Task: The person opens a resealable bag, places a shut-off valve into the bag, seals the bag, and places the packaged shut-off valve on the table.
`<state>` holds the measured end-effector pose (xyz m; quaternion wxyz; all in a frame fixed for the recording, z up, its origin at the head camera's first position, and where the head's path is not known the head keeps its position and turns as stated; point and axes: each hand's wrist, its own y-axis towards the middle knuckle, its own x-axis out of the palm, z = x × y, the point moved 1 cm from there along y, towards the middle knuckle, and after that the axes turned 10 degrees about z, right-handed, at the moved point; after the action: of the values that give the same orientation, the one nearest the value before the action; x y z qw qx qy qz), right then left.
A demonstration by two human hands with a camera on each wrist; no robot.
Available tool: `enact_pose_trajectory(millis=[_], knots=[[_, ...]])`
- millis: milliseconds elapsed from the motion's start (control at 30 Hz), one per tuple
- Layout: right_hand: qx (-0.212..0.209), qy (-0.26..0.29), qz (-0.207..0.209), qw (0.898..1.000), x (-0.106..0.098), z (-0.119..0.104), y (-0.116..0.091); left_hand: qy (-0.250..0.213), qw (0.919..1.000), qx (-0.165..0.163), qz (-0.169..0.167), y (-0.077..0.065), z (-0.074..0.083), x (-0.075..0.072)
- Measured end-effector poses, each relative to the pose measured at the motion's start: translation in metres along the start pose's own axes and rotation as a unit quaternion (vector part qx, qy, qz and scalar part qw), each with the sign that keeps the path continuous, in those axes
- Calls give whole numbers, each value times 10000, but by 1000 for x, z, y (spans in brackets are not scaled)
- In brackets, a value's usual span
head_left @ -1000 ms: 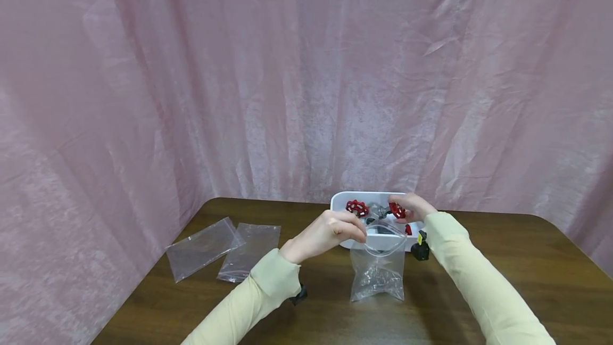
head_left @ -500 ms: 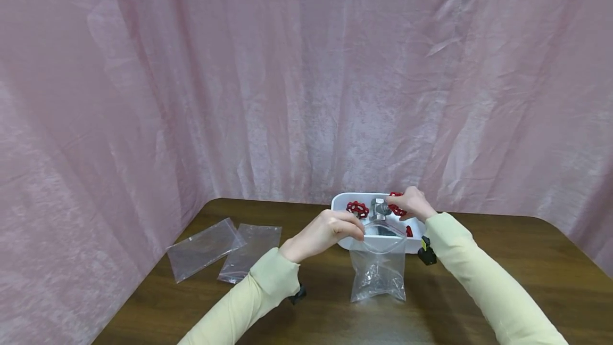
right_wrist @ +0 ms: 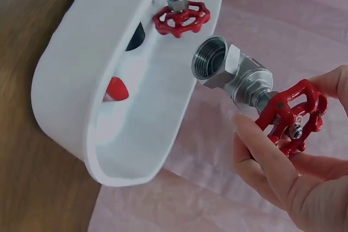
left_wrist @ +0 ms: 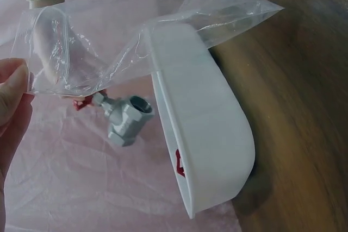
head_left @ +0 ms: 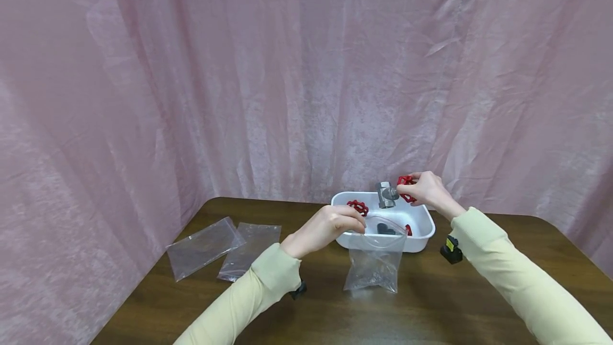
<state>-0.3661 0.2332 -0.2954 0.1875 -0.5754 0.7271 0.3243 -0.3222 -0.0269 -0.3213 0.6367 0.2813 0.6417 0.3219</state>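
Note:
My right hand [head_left: 428, 189] grips a gate valve [right_wrist: 247, 80] by its red handwheel, and the metal body points left above the back of a white tub [head_left: 421, 228]. In the right wrist view the valve's threaded opening faces the tub. My left hand [head_left: 328, 228] pinches the top edge of a clear zip bag [head_left: 375, 268], which hangs in front of the tub with its mouth parted. The left wrist view shows the bag [left_wrist: 125, 31] stretching from my fingertips across the tub's wall. Another valve with a red handwheel [right_wrist: 182, 20] lies inside the tub.
Two flat clear zip bags, one [head_left: 203, 249] overlapping the other [head_left: 254, 249], lie at the left of the wooden table [head_left: 325, 313]. A dark piece [head_left: 384, 229] and a small red part [right_wrist: 116, 89] are in the tub. A pink curtain [head_left: 306, 79] hangs behind.
My right hand has lifted the gate valve up and to the right, out of the tub. The bag's lower end has swung slightly up and left while my left hand stays nearly still.

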Motion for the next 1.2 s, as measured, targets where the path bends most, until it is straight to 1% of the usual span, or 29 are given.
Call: enact_pose_trajectory(millis=[100, 167, 300, 367, 467, 600, 700, 800, 1000, 1200], knots=[[-269, -104, 48, 9996, -6, -3, -5, 212, 9998, 56, -8, -1, 0, 0], [-598, -228, 129, 9979, -12, -5, -8, 403, 9991, 153, 40, -1, -1, -1], [-1230, -519, 290, 9906, -27, -13, -18, 759, 9965, 316, 148, -2, -1, 0], [-1367, -461, 249, 9892, -35, -19, -24, 881, 9954, 339, 146, -2, -2, -1], [-1354, -75, 68, 9907, -45, -26, -31, 953, 9949, 310, 112, -3, -3, -1], [-1411, 284, -74, 9896, -53, -34, -36, 835, 9963, 177, 113, -3, -5, 0], [-1638, 291, -64, 9860, -56, -37, -40, 719, 9973, 104, 137, -4, -5, 1], [-1832, 412, -107, 9822, -58, -39, -45, 611, 9980, 43, 141, -4, -6, 1], [-1946, 658, -236, 9784, -60, -43, -56, 192, 9994, -222, 168, -4, -7, 1], [-2057, 468, -376, 9768, -66, -48, -66, 148, 9992, -294, 228, -4, -9, 0]])
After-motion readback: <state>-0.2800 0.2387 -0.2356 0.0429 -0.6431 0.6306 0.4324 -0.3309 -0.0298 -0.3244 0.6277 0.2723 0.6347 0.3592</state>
